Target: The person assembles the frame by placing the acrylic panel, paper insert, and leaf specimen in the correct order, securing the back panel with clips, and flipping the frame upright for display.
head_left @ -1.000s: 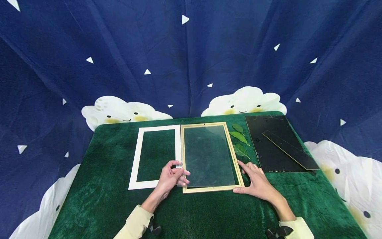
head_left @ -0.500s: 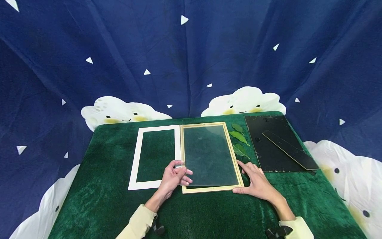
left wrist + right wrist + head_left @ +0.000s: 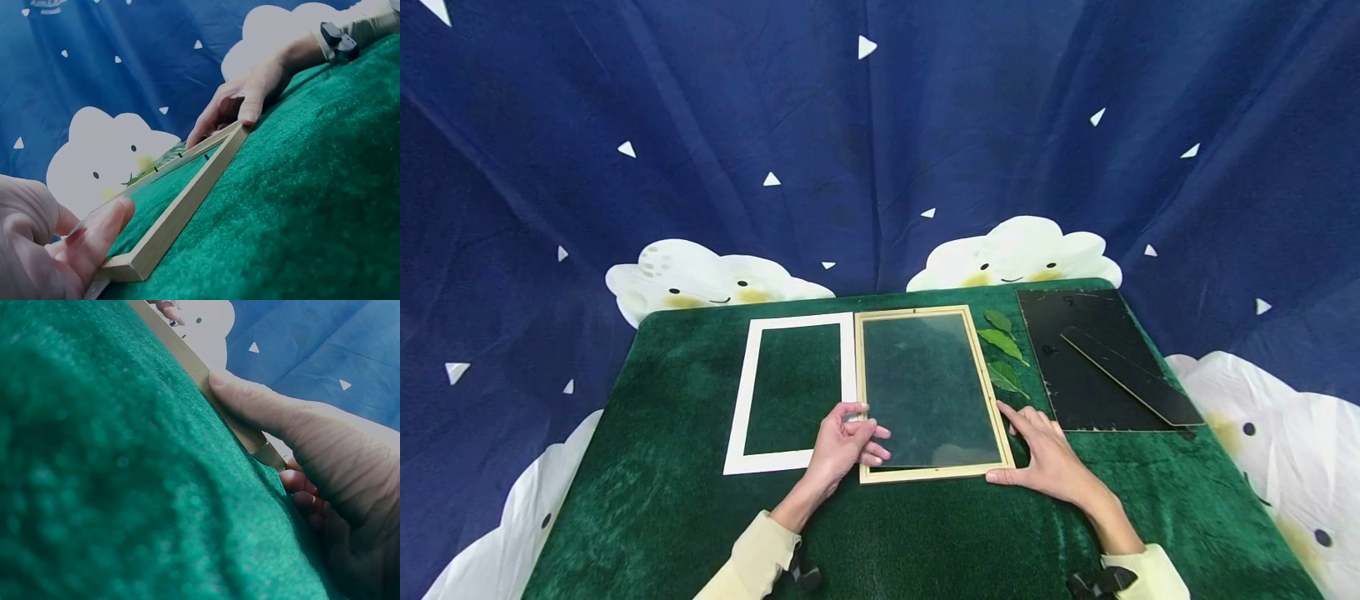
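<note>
A light wooden picture frame (image 3: 925, 476) lies flat on the green table cover. My left hand (image 3: 842, 446) pinches the left edge of a clear pane (image 3: 928, 383) between thumb and fingers. The pane lies over the frame's opening; in the left wrist view its left side is tilted up, held above the wood near the corner (image 3: 139, 265). At the frame's near right corner, my right hand (image 3: 1045, 454) grips with its thumb (image 3: 240, 397) against the near rail and its fingers along the right side. Left of the frame lies a white mat (image 3: 743, 408), partly behind my left hand.
Several green leaves (image 3: 1000, 343) lie just right of the frame. Farther right is a black backing board (image 3: 1045, 358) with its stand leg (image 3: 1127, 379) on top. A blue curtain (image 3: 820, 100) hangs behind the table's far edge.
The pane has slid a little to the right over the frame, with my left hand moving along. My right hand has stayed at the frame's corner.
</note>
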